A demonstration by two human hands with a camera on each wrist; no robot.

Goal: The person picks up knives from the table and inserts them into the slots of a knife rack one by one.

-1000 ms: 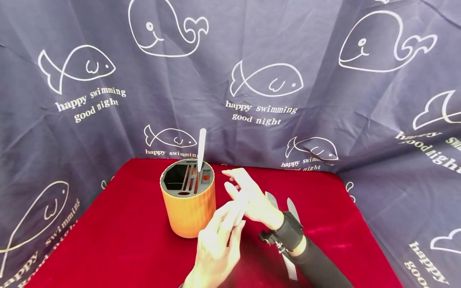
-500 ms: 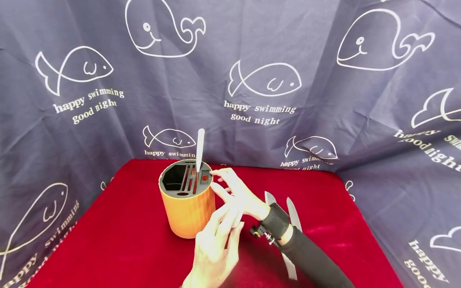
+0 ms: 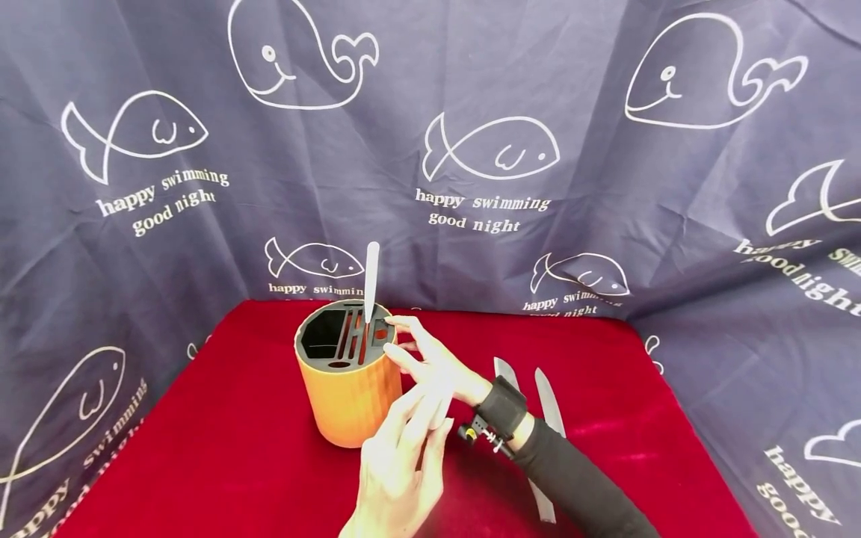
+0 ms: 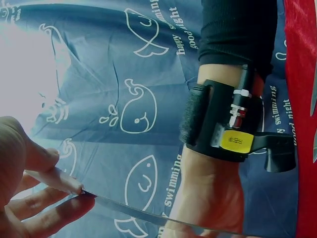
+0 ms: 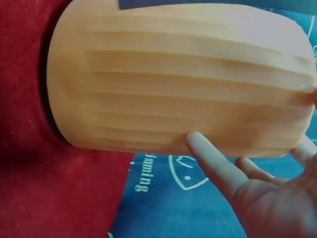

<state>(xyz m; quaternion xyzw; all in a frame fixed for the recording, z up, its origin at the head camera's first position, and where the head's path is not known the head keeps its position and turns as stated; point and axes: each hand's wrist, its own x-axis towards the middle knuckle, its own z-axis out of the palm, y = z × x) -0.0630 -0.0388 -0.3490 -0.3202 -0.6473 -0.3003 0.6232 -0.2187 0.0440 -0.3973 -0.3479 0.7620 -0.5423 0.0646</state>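
Note:
My left hand [image 3: 400, 471] pinches a knife by its white handle [image 4: 57, 181] between thumb and fingers. The thin blade [image 4: 133, 212] extends towards my right arm in the left wrist view; a dark strip of blade [image 5: 218, 4] crosses the top of the right wrist view. Glare hides most of this knife in the head view. My right hand [image 3: 433, 366] rests its outstretched fingers on the side and rim of an orange knife holder [image 3: 353, 407] with a dark slotted top [image 3: 336, 365]. Another white-handled knife [image 3: 371, 280] stands upright in a slot there.
Two more knives lie on the red cloth at right: one blade [image 3: 550, 400], and another blade [image 3: 504, 370] beside it. My right forearm partly covers them. A blue-grey curtain [image 3: 403, 164] printed with fish hangs behind and along both sides.
My right hand has moved left, from beside the holder to touching its right side and rim. The left hand has shifted only slightly and still holds the knife.

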